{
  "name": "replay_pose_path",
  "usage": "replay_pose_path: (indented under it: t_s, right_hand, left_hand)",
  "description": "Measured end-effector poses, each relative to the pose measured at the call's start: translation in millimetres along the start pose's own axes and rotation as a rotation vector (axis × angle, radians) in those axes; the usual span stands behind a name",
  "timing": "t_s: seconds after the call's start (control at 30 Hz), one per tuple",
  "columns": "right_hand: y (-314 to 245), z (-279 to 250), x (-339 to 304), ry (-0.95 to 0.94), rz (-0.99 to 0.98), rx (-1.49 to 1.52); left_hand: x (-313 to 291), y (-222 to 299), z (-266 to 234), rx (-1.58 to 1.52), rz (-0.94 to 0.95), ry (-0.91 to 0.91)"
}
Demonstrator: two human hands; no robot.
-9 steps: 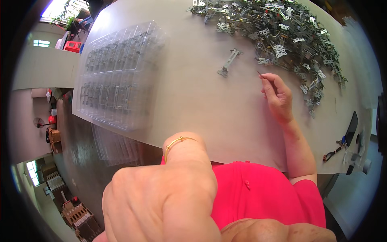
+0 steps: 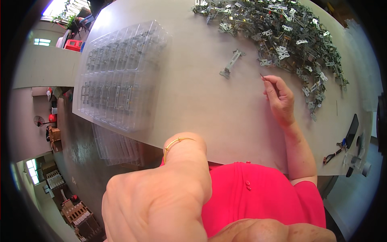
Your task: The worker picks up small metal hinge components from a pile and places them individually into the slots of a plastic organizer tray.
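Observation:
My right hand [image 2: 279, 101] is over the table, thumb and fingers pinched on a thin dark reddish stick [image 2: 262, 76] whose short tip points up and left. Just beyond it, to the left, a single grey metal bracket [image 2: 231, 63] lies apart from the heap. My left hand [image 2: 155, 205] is raised very close to the camera, its back filling the lower left, with a gold bangle [image 2: 177, 140] at the wrist. Its fingers run out of the picture, so their pose is hidden.
A large heap of metal brackets [image 2: 290, 40] covers the far right of the table [image 2: 193, 92]. Clear plastic trays [image 2: 117, 72] filled with similar parts are stacked at left. More clear trays [image 2: 117, 145] sit below the table edge. Pliers [image 2: 334, 155] and a black phone-like slab [image 2: 352, 131] lie at right.
The view has shifted slightly. My left hand has moved a little beside the camera, while my right hand keeps its pinch on the stick almost in place.

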State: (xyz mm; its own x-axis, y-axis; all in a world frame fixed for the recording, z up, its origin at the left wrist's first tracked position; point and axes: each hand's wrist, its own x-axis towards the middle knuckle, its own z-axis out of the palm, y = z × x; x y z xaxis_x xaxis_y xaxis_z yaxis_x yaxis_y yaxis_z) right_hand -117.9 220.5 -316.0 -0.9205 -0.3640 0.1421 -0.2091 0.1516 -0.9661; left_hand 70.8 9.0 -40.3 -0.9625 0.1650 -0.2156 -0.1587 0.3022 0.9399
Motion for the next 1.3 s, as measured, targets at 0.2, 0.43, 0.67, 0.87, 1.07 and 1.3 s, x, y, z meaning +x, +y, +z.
replay_pose_path:
  t_s: [0.2,0.43,0.67,0.87,1.07,1.3]
  right_hand:
    - [-6.7,4.1,1.0,0.009,-0.012,0.003]
    - [-1.8,1.8,-0.1,0.01,-0.014,-0.003]
    - [-6.2,4.2,1.0,0.008,-0.014,-0.014]
    - [-1.2,1.8,2.9,0.005,-0.013,-0.008]
    - [-0.2,4.5,1.5,0.02,-0.064,-0.069]
    - [6.0,-2.8,-1.4,0.039,-0.112,-0.068]
  left_hand:
    - [-16.9,-43.8,26.3,-0.197,0.295,0.568]
    - [27.9,16.2,15.0,-0.012,-0.395,0.687]
    - [69.9,63.5,-28.0,-0.088,-0.555,0.495]
    - [79.4,82.3,-0.3,-0.157,-0.695,0.29]
    - [85.7,75.0,-4.4,-0.259,-0.742,0.015]
    - [47.4,5.2,-33.4,-0.333,-0.248,-0.345]
